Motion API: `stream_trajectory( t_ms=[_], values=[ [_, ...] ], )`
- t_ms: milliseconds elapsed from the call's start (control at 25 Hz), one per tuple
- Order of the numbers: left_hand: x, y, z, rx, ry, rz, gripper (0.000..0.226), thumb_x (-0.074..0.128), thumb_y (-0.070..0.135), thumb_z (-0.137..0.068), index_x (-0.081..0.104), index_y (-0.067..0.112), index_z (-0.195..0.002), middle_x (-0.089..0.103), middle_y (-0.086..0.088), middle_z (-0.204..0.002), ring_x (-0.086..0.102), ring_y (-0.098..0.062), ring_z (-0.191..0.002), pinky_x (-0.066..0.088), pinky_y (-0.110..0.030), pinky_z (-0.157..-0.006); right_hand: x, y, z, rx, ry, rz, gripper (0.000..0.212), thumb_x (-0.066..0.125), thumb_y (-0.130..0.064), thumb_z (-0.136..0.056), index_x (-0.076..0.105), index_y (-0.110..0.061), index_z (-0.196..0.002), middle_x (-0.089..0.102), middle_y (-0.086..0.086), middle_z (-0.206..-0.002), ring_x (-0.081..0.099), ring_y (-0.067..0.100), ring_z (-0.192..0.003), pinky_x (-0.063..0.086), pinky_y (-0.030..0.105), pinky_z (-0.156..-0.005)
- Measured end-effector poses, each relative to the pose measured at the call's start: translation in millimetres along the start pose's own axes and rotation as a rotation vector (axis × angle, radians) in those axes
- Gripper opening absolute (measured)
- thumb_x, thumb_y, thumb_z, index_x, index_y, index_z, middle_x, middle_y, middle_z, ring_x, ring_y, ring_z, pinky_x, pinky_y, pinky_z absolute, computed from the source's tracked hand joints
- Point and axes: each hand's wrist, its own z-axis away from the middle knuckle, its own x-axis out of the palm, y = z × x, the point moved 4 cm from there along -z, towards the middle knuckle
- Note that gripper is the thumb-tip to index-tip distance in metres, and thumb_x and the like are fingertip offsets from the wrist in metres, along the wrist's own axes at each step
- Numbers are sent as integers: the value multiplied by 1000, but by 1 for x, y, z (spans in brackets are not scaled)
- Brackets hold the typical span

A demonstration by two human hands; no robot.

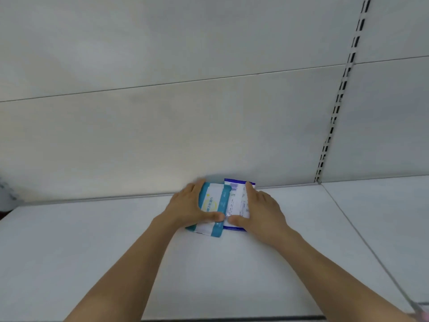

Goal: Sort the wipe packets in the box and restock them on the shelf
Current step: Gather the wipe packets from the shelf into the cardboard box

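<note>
Two wipe packets lie side by side at the back of a white shelf (92, 247), close to the rear panel. The teal and white packet (214, 203) is on the left, and my left hand (190, 205) grips it, fingers round its far left side and thumb across its near end. The dark blue and white packet (236, 201) is on the right, label side up with a barcode. My right hand (262, 210) holds it the same way, fingers along its right edge and thumb on its near end. The thumbs almost meet. The box is not in view.
The white back panel (185, 124) rises behind the packets. A slotted upright (341, 94) runs down at the right, where a seam divides this shelf from the neighbouring shelf (383, 217). A blurred pale object (7, 194) sits at the far left edge.
</note>
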Motion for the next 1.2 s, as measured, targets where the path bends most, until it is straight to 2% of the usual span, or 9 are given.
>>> stream_trajectory(
  t_ms=[160,280,360,440,640,760,920,1120,1200],
  values=[
    [-9,0,-24,-33,-3,-83,108,72,82,-50,32,29,-135,45,5,-131,45,-17,-119,39,-40,-102,0,-3,-15,68,73,-102,92,71,-40,-78,14,-24,-148,49,1,-133,42,24,-118,40,37,-95],
    [-9,0,-26,-154,-66,173,91,84,66,-51,37,25,-116,55,5,-107,57,-13,-96,53,-35,-85,1,-1,-9,147,90,-317,84,72,-21,-79,18,-23,-143,56,2,-126,54,23,-109,50,39,-87],
    [-7,3,-20,-166,-52,221,88,87,60,-52,35,23,-111,51,1,-106,57,-15,-96,55,-33,-79,-1,3,0,192,93,-425,73,68,-15,-84,23,-19,-141,56,3,-128,58,22,-107,52,38,-86],
    [-5,6,-13,-178,-35,164,90,87,63,-50,33,24,-111,47,-2,-110,54,-19,-103,54,-36,-84,-7,9,13,230,99,-498,61,64,-13,-88,31,-16,-138,55,3,-130,58,20,-108,54,35,-85],
    [-6,29,16,-237,-50,298,86,90,51,-55,36,19,-113,51,3,-95,57,-20,-94,50,-34,-76,-30,41,61,312,134,-610,30,55,-12,-87,52,-20,-115,61,-6,-110,63,14,-93,55,32,-74],
    [6,71,51,-175,-1,593,80,92,38,-58,39,22,-114,57,4,-100,61,-18,-91,52,-34,-70,-47,68,105,337,190,-609,11,53,-15,-86,57,-18,-96,62,-5,-97,60,11,-81,45,25,-62],
    [49,149,117,-59,45,937,70,91,24,-63,44,21,-116,64,2,-106,66,-15,-89,56,-32,-68,-82,115,184,334,362,-663,6,53,-10,-87,56,-14,-91,64,0,-90,60,19,-79,45,31,-65],
    [92,264,192,93,48,1030,60,86,16,-70,43,21,-113,64,3,-102,68,-12,-86,58,-30,-65,-121,180,307,316,542,-664,9,57,-4,-84,58,-12,-88,65,-2,-86,59,14,-77,47,32,-68],
    [114,309,223,137,30,1072,59,85,14,-71,43,18,-112,65,5,-101,68,-7,-82,57,-25,-62,-137,208,359,325,591,-658,11,57,-3,-86,58,-13,-90,65,-3,-89,59,9,-76,49,25,-66]
  ],
)
